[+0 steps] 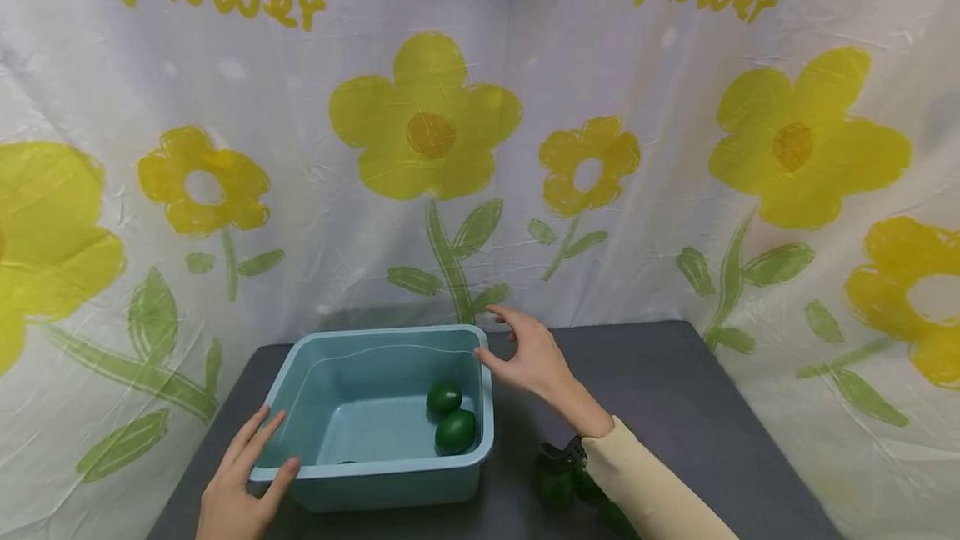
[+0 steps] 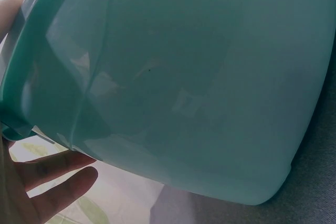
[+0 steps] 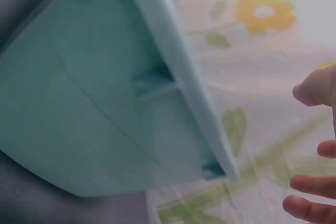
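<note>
A light-blue plastic basin (image 1: 390,469) stands on the dark table, with two dark green, smooth oval fruits that look like avocados (image 1: 455,432) inside at its right end. My left hand (image 1: 243,473) is at the basin's front left corner, its fingers spread along the rim. The left wrist view shows the straight fingers (image 2: 65,184) by the basin's outer wall. Above the basin's right rim, my right hand (image 1: 528,357) is raised with its thumb and fingers apart, holding nothing. A gap separates its fingertips (image 3: 307,184) from the basin in the right wrist view.
More dark green fruits (image 1: 555,490) lie on the table right of the basin, partly hidden by my right sleeve (image 1: 652,482). The dark grey table (image 1: 675,407) extends to the right. A white curtain (image 1: 585,40) with yellow flowers hangs behind and on both sides.
</note>
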`<control>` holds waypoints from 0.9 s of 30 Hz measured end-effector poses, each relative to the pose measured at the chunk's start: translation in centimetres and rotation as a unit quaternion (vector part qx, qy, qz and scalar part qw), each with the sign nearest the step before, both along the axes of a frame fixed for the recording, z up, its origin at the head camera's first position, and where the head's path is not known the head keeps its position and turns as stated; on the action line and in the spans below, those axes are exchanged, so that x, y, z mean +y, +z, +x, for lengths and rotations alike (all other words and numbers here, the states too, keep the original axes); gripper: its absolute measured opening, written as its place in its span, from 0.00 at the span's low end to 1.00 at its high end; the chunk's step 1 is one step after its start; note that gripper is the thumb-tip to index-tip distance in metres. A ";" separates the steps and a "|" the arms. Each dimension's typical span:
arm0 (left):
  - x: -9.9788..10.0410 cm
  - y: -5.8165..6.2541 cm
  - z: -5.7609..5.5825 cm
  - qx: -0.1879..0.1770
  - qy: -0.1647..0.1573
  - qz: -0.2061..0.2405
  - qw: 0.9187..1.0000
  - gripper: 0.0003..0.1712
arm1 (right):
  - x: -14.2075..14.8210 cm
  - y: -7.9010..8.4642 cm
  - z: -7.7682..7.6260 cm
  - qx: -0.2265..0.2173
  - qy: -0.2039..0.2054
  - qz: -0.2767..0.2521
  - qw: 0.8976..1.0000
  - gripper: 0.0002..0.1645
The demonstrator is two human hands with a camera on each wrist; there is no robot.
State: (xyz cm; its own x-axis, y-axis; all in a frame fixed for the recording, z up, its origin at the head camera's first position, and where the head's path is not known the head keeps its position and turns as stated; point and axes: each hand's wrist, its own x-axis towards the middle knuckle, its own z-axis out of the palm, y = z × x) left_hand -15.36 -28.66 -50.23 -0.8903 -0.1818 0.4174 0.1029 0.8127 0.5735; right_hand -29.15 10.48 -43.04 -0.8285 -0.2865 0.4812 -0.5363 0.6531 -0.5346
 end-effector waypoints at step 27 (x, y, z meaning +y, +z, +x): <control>-0.2 -0.1 -0.1 0.011 0.002 -0.021 1.000 0.37 | 11.4 -4.5 3.3 -0.065 -0.143 -0.111 0.981 0.37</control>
State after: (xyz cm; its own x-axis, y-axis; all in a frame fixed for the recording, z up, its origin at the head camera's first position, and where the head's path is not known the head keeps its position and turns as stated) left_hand -15.44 -28.83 -50.36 -0.8803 -0.1663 0.4444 0.1124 0.8368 0.5359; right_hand -25.88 21.92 -47.51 -0.9181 0.0661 0.3909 -0.2665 0.6272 -0.7319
